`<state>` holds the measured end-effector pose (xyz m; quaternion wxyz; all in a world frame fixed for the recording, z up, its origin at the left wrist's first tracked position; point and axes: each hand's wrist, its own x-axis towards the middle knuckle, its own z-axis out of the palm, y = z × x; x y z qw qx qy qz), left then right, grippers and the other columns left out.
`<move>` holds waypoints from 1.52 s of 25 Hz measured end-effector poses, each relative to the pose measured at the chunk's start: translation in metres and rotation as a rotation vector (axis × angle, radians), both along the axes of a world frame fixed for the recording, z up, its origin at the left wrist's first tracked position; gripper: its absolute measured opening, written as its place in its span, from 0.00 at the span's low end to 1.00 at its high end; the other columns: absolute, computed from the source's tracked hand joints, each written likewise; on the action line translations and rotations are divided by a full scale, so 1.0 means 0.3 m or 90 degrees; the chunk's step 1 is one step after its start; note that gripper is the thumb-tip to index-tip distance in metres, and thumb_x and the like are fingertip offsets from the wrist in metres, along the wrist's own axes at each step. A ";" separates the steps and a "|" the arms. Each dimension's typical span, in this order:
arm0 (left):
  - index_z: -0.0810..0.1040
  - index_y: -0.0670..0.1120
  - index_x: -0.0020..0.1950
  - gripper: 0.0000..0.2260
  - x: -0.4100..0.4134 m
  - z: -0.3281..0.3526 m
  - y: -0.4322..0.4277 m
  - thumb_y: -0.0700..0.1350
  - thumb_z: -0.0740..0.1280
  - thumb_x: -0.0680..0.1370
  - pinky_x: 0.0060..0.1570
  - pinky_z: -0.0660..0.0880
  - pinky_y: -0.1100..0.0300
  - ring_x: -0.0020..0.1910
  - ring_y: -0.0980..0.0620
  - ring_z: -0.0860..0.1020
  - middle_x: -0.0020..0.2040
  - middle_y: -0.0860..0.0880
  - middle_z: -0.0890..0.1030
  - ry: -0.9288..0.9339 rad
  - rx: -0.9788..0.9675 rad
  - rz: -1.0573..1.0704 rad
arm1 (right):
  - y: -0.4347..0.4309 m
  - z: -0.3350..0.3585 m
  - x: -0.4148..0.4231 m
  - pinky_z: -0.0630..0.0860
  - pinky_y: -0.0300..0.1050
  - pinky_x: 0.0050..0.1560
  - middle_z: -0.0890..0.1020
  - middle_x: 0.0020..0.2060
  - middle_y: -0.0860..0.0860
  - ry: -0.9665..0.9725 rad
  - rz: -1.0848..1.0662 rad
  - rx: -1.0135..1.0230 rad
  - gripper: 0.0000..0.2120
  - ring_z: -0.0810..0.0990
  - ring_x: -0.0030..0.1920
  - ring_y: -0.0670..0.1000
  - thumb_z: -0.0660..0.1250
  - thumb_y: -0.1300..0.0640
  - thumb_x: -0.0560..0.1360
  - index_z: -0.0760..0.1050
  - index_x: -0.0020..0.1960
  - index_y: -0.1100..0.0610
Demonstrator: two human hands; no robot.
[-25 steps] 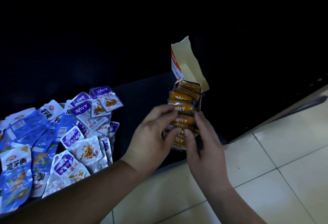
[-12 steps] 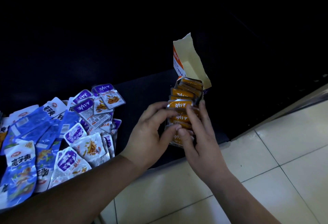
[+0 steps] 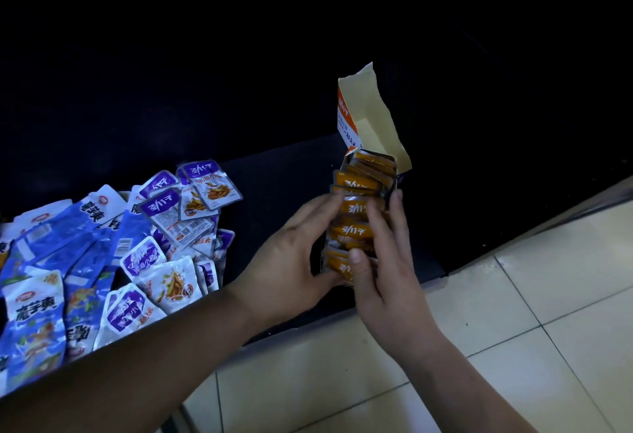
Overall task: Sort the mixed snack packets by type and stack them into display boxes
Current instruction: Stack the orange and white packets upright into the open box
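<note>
Two hands on the display box (image 3: pixel 346 120), which sits on the dark surface (image 3: pixel 281 175) near its front edge, right of centre. Lid flap (image 3: pixel 376 124) stands open at the far end, plain cardboard inside, orange-and-white print on its left side.

Box is filled with a row of orange packets (image 3: pixel 358 208), stacked front to back and leaning, silver edges showing.

Left hand (image 3: pixel 291 254) grips the display box from the left: fingers curled over the left wall with tips touching the packet tops, thumb tucked at the near end. Right hand (image 3: pixel 388 275) grips the orange packets from the right: thumb pressed on the nearest packets, fingers laid along the right side of the row. Row is clamped between the two hands.

Left of the box, well apart on the same surface: loose pile of purple packets (image 3: pixel 164 206), mostly overlapping, some face down with barcodes up. Further left, touching and mixed into that pile, blue packets (image 3: pixel 37 323), larger, reaching the frame edge.

Pale tiled floor (image 3: pixel 513 312) in front of and below the surface edge.
</note>
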<state>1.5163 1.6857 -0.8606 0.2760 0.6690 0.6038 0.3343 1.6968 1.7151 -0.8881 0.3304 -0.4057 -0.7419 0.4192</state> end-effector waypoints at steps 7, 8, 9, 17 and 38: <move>0.60 0.55 0.82 0.42 -0.016 0.017 0.047 0.52 0.78 0.73 0.65 0.76 0.53 0.69 0.55 0.71 0.72 0.57 0.64 0.085 -0.034 -0.087 | 0.047 -0.007 0.008 0.49 0.69 0.80 0.46 0.83 0.42 -0.070 -0.012 0.044 0.31 0.41 0.83 0.50 0.55 0.45 0.84 0.52 0.84 0.51; 0.60 0.55 0.82 0.42 -0.023 0.015 0.056 0.54 0.77 0.74 0.66 0.75 0.53 0.71 0.55 0.70 0.72 0.57 0.63 0.066 -0.064 -0.099 | 0.047 -0.012 0.017 0.51 0.67 0.80 0.47 0.83 0.41 -0.064 -0.010 0.036 0.30 0.42 0.83 0.49 0.54 0.44 0.84 0.53 0.84 0.51; 0.59 0.56 0.83 0.40 -0.027 0.010 0.060 0.56 0.75 0.75 0.68 0.74 0.53 0.72 0.56 0.68 0.73 0.58 0.62 0.056 -0.079 -0.110 | 0.048 -0.012 0.026 0.52 0.64 0.81 0.48 0.83 0.40 -0.064 -0.007 0.027 0.30 0.42 0.83 0.48 0.53 0.44 0.84 0.54 0.84 0.51; 0.46 0.69 0.81 0.29 -0.009 -0.038 0.025 0.67 0.50 0.81 0.81 0.51 0.42 0.82 0.55 0.35 0.83 0.59 0.35 0.168 -0.100 -0.073 | 0.055 -0.014 0.026 0.55 0.55 0.81 0.52 0.83 0.41 -0.118 -0.021 0.066 0.28 0.46 0.83 0.46 0.50 0.43 0.85 0.56 0.83 0.51; 0.55 0.61 0.81 0.38 0.037 -0.075 -0.089 0.48 0.73 0.77 0.70 0.71 0.64 0.70 0.66 0.72 0.67 0.73 0.74 -0.287 -0.199 0.116 | -0.095 -0.015 0.051 0.63 0.55 0.79 0.66 0.77 0.34 0.133 -0.036 -0.300 0.41 0.64 0.77 0.39 0.65 0.39 0.80 0.39 0.81 0.34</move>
